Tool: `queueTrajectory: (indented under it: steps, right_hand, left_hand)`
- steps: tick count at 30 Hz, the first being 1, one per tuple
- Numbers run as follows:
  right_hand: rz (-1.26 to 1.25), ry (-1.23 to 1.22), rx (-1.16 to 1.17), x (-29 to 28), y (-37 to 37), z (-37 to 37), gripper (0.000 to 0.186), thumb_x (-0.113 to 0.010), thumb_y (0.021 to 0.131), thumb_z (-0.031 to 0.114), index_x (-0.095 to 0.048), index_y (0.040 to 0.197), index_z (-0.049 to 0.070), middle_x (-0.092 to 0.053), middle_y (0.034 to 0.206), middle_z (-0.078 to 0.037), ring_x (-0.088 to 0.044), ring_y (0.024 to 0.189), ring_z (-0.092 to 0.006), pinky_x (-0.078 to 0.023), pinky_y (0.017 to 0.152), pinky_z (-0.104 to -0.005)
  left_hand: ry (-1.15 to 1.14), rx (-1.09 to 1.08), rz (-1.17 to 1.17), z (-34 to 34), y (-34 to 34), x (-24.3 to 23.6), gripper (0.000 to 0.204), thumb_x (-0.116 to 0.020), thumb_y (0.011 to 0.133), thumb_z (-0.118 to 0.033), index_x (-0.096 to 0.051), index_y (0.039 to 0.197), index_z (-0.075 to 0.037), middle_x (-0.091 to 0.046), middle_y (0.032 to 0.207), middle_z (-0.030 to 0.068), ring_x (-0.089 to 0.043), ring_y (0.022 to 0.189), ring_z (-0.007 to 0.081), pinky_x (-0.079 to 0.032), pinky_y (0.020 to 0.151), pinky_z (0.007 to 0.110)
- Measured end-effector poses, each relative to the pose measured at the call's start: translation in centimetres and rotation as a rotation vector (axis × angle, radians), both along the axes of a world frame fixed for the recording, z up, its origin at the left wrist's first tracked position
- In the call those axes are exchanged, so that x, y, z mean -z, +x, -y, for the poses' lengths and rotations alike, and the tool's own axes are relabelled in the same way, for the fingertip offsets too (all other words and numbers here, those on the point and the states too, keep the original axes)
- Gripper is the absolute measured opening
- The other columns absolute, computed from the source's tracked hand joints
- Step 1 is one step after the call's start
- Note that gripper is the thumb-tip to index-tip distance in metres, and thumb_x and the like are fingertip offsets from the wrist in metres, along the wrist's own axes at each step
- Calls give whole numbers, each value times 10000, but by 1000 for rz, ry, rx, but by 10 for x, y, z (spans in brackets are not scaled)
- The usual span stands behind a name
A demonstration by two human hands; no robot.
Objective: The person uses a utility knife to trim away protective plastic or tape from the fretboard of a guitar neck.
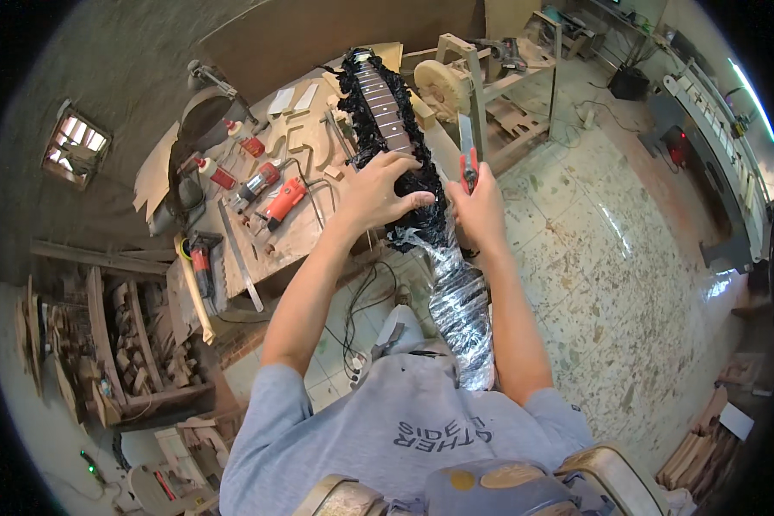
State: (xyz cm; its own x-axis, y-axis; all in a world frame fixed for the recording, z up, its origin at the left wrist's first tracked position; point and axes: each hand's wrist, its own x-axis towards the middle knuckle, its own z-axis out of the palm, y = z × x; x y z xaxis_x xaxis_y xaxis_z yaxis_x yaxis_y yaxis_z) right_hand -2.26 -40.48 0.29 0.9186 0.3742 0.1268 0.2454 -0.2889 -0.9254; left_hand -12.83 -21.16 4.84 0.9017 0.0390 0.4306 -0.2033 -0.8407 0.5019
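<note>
A guitar neck with a fretted fingerboard stretches away from me, its edges bordered by torn, ragged black wrapping. Closer to my body, silvery clear plastic film covers the lower part of the instrument. My left hand lies across the neck and black wrapping, thumb and fingers apart, with nothing visibly gripped. On the right side of the neck, my right hand is closed round the red and grey handle of a utility knife. Its blade points up and away from me, apart from the neck.
The workbench at left carries red-capped glue bottles, a red power tool, a long metal strip and wooden pieces. A wooden frame with a round wheel stands beyond the neck. Cables hang below the bench.
</note>
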Motion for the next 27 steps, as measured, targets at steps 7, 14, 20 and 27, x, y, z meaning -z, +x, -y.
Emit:
queueTrajectory:
  steps: [7, 14, 20, 27]
  right_hand:
    - [40, -265, -188, -18, 29, -38, 580, -912, 779, 432, -661, 1009, -37, -727, 934, -207, -735, 864, -367, -569, 761, -460]
    - [-301, 129, -339, -10, 34, -37, 272, -814, 805, 128, -605, 924, -1, -642, 707, -59, -631, 542, -149, -495, 460, -317]
    - [-132, 52, -334, -19, 30, -36, 199, -735, 790, 88, -606, 914, 0, -629, 691, -76, -623, 529, -178, -507, 485, -343]
    - [-164, 56, -238, -9, 38, -33, 241, -741, 765, 124, -637, 937, -9, -689, 757, -140, -703, 648, -269, -542, 623, -436]
  left_hand:
    - [-19, -82, -148, -11, 8, 15, 427, -942, 756, -283, -765, 1049, -29, -698, 1090, 130, -688, 1042, 316, -551, 944, 428]
    - [126, -47, -39, -9, 11, 14, 201, -830, 827, -83, -674, 928, -7, -667, 1001, 124, -656, 1003, 337, -539, 877, 422]
    - [50, -83, -13, 1, 2, 26, 190, -733, 911, -43, -573, 997, 13, -647, 988, 163, -644, 1000, 393, -526, 877, 454]
    - [27, 8, 24, 4, 4, 29, 261, -758, 965, -174, -582, 1053, -2, -678, 980, 203, -687, 964, 399, -521, 819, 457]
